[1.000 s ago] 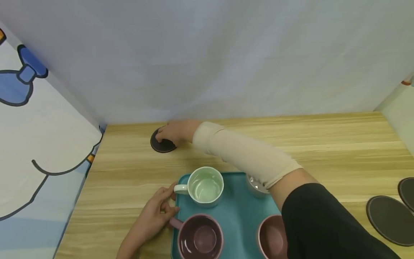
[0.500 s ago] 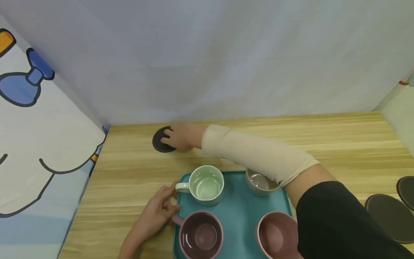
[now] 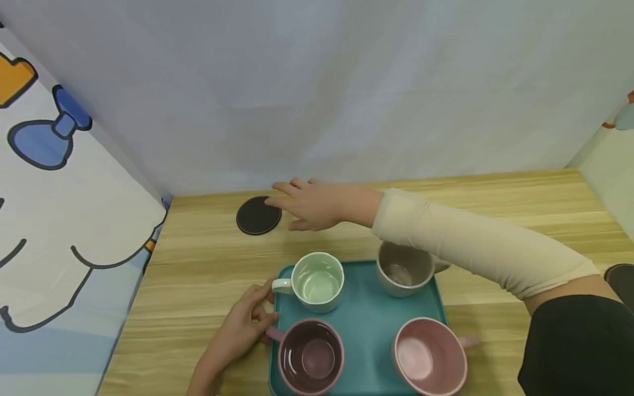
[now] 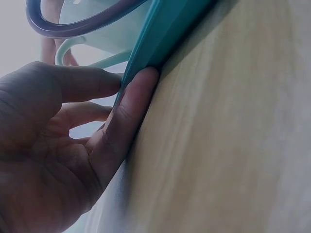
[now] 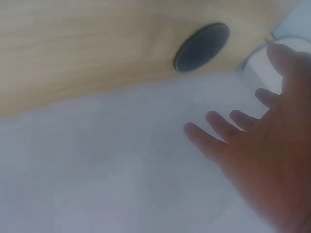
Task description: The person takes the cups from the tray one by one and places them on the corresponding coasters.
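Note:
My left hand (image 3: 238,327) pinches the left rim of a teal tray (image 3: 367,335). In the left wrist view the fingers lie on both sides of the tray's edge (image 4: 163,36). On the tray stand a mint-green mug (image 3: 317,289) and a purple mug (image 3: 313,360), their handles beside my left hand. A grey mug (image 3: 403,272) and a pink mug (image 3: 430,355) stand on its right side. My right hand (image 3: 317,204) is empty, with fingers spread, just right of a round black coaster (image 3: 258,215) on the table near the back wall.
Another dark coaster (image 3: 621,283) lies at the right edge of the head view, partly cut off. A pale cloth wall (image 3: 346,99) closes off the back of the wooden table (image 3: 495,198). A cartoon-printed panel (image 3: 74,209) stands on the left.
My right hand has let go of the coaster, spread its fingers and drawn back to the right. The coaster lies where it was. My left hand keeps its hold on the tray.

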The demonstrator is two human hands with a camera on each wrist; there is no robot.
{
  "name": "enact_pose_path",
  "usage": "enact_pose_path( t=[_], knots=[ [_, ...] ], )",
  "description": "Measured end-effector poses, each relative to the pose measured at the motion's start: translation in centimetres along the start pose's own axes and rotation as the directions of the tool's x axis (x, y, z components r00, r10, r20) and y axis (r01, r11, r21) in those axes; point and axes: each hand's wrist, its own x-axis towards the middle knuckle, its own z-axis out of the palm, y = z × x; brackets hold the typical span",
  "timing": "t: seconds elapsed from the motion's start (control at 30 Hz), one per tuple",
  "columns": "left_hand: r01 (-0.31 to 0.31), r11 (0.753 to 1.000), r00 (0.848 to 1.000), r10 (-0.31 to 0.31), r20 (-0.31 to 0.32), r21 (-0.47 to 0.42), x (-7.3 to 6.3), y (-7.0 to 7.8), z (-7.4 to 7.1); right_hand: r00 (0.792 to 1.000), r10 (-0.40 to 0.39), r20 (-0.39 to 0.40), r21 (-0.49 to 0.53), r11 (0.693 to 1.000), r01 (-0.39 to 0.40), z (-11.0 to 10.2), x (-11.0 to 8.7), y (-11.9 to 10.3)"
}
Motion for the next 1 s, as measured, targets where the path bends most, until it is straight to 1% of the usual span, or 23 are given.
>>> enact_pose_path(
  t=[0.23, 0.37, 0.5, 0.6, 0.73, 0.87, 1.0],
  knots=[
    [0.032, 0.999, 0.999, -0.032, -0.007, -0.021, 0.0, 0.0, 0.1, 0.993, 0.044, -0.110, 0.101, 0.994, -0.033, -0.2, -5.1, 1.4],
    [0.054, 0.998, 0.999, -0.054, -0.002, -0.024, 0.1, 0.1, 0.1, 0.980, 0.078, -0.184, 0.156, 0.987, -0.049, 0.3, -8.2, 2.1],
    [0.073, 0.997, 0.997, -0.073, 0.000, -0.027, 0.2, 0.2, 0.1, 0.966, 0.119, -0.228, 0.202, 0.977, -0.073, 0.9, -11.0, 2.4],
    [0.083, 0.996, 0.997, -0.083, -0.002, -0.029, 0.2, 0.2, 0.0, 0.956, 0.144, -0.256, 0.206, 0.974, -0.091, 1.5, -12.6, 2.3],
    [0.094, 0.995, 0.995, -0.094, -0.010, -0.031, 0.3, 0.3, 0.0, 0.930, 0.164, -0.330, 0.176, 0.978, -0.110, 2.4, -14.4, 2.2],
    [0.109, 0.993, 0.994, -0.110, -0.009, -0.040, 0.4, 0.4, 0.1, 0.894, 0.161, -0.418, 0.132, 0.984, -0.116, 3.4, -16.2, 2.0],
    [0.117, 0.992, 0.993, -0.117, -0.009, -0.038, 0.4, 0.4, 0.1, 0.859, 0.158, -0.486, 0.102, 0.987, -0.124, 4.5, -18.1, 1.8]
  ],
)
